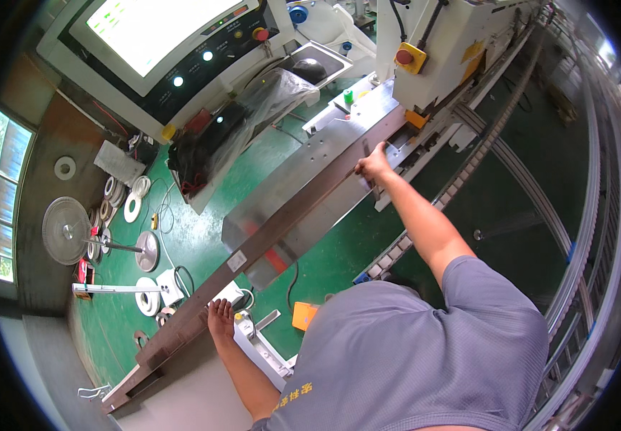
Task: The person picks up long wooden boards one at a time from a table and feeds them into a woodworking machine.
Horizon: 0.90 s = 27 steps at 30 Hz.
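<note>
A long, narrow brown board (282, 219) runs diagonally from the lower left up to the machine head, along a grey metal bed. A white label sits on it near its middle. My left hand (221, 317) is at the board's near side, low in the view, its fingers stretched out and holding nothing. At the far end, close to the machine head, my right hand (376, 165) has its fingers bent at the board's edge and its thumb pointing up. The undersides of those fingers are hidden.
A control panel (152, 86) with a lit screen and buttons stands at the upper left. The white machine head (432, 57) carries a red stop button (405, 57). A fan (66, 231) and several rolls of edge strip (132, 208) stand on the green floor. Roller rails (590, 215) curve along the right.
</note>
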Motion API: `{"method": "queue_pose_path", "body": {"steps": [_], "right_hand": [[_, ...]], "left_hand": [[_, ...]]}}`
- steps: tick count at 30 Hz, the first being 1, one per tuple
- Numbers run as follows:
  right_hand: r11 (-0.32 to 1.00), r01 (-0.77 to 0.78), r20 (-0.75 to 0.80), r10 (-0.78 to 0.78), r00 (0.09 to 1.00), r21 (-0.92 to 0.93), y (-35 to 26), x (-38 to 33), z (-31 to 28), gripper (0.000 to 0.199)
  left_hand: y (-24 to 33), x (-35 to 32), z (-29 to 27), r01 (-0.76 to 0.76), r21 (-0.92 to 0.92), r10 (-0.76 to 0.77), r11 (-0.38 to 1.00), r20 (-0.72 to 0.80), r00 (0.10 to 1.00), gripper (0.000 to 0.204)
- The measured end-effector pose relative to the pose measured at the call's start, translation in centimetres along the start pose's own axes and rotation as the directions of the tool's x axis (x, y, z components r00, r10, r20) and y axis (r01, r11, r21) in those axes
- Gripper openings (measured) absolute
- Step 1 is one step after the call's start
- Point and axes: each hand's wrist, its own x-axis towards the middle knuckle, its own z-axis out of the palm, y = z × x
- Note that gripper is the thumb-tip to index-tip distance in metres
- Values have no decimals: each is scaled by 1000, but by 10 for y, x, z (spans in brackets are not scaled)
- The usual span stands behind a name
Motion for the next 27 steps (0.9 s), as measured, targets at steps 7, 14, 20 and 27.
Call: {"method": "queue_pose_path", "body": {"steps": [7,14,20,27], "right_hand": [[988,146,-362,-151,920,-41,-3,29,-35,89],[986,155,232,-137,963,-62,47,-137,99,101],[990,127,332,-99,938,-63,50,-143,134,101],[990,126,264,-136,955,56,49,-95,82,97]], "left_hand": [[11,-2,65,104,8,-104,995,170,980,53],[-12,6,120,254,-63,-218,965,342,914,52],[-7,-47,179,187,191,-249,964,392,886,37],[-16,-15,52,120,38,-125,992,201,972,33]]}}
